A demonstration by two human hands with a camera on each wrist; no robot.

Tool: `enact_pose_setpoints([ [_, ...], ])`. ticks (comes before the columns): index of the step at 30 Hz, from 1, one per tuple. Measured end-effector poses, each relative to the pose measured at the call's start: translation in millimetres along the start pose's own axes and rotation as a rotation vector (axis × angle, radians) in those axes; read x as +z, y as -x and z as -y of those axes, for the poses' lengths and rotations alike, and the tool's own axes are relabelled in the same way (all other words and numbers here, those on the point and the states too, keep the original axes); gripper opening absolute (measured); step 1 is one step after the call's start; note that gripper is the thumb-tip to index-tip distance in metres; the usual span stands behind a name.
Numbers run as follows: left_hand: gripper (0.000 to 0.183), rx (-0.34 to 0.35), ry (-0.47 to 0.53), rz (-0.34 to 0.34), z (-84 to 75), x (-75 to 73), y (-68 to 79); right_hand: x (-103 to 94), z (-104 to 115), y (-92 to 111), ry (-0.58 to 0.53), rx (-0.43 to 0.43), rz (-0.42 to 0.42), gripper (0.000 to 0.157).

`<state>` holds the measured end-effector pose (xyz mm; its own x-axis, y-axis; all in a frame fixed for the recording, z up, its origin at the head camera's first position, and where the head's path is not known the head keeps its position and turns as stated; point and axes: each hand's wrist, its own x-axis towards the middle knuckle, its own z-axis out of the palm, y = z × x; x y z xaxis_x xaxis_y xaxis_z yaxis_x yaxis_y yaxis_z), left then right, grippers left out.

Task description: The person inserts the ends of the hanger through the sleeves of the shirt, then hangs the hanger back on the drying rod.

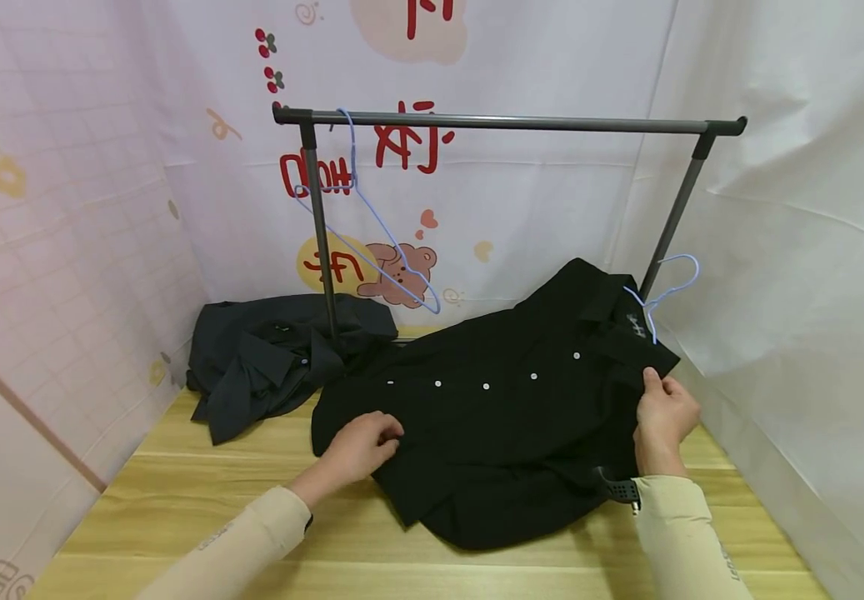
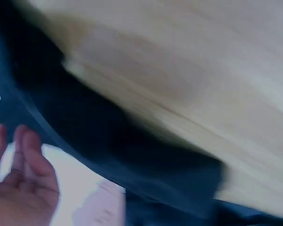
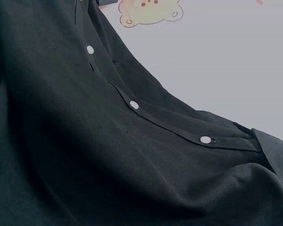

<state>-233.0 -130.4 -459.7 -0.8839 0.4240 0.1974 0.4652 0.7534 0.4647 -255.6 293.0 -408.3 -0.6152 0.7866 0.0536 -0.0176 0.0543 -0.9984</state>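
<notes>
A black button-up shirt (image 1: 491,433) lies spread with its collar to the right and a row of white buttons facing up. The hook of a light blue hanger (image 1: 682,287) sticks out at the collar; the rest of this hanger is hidden in the cloth. My right hand (image 1: 664,408) pinches the shirt's shoulder just below the collar. Over the lower end of the shirt is my left hand (image 1: 364,446), its fingers loosely bent with nothing between them. In the right wrist view the shirt front (image 3: 108,150) fills most of the picture, and the right hand is out of sight.
A dark crumpled shirt (image 1: 259,358) lies at the left back of the wooden table (image 1: 199,500). Behind stands a grey rack (image 1: 521,122), with a bare blue hanger (image 1: 382,221) on its left end. Printed cloth walls (image 1: 799,167) close in the back and sides.
</notes>
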Motion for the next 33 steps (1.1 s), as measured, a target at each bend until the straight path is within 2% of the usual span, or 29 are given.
enact_pose_setpoints([
  [3,0.032,0.225,-0.145,0.124,-17.5,15.4,-4.5,-0.1,-0.8,-0.3,-0.001,0.003,0.003,0.051],
  [7,0.058,0.419,-0.367,0.306,-33.3,33.1,-10.8,-0.6,-2.4,-0.9,-0.001,-0.005,0.008,0.051],
  [10,0.055,0.504,-0.514,0.348,-37.0,42.0,-14.4,-1.3,-3.4,-1.0,0.005,-0.006,0.003,0.051],
  [12,0.041,0.54,-0.567,0.319,-35.5,44.2,-14.7,-2.3,-4.0,-1.2,0.007,0.001,0.007,0.051],
  [15,0.019,0.528,-0.554,0.276,-32.5,36.7,-12.5,-3.9,-3.7,-2.1,0.009,0.018,0.009,0.05],
  [19,0.006,0.488,-0.469,0.275,-20.7,14.6,-4.9,-4.4,-4.2,-3.6,0.005,0.016,-0.002,0.049],
  [24,0.028,0.455,-0.294,0.217,7.5,-21.5,10.3,-4.3,-5.5,-4.7,0.001,-0.004,-0.011,0.05],
  [27,0.036,0.403,-0.205,0.178,27.2,-48.2,21.1,-5.9,-5.1,-5.9,0.014,-0.003,-0.012,0.05],
  [31,0.047,0.333,-0.131,0.201,54.9,-78.3,35.8,-7.8,-3.6,-7.7,0.018,0.007,-0.018,0.05],
  [33,0.048,0.279,-0.129,0.228,68.2,-88.5,41.9,-7.9,-2.9,-8.4,0.017,0.006,-0.02,0.05],
])
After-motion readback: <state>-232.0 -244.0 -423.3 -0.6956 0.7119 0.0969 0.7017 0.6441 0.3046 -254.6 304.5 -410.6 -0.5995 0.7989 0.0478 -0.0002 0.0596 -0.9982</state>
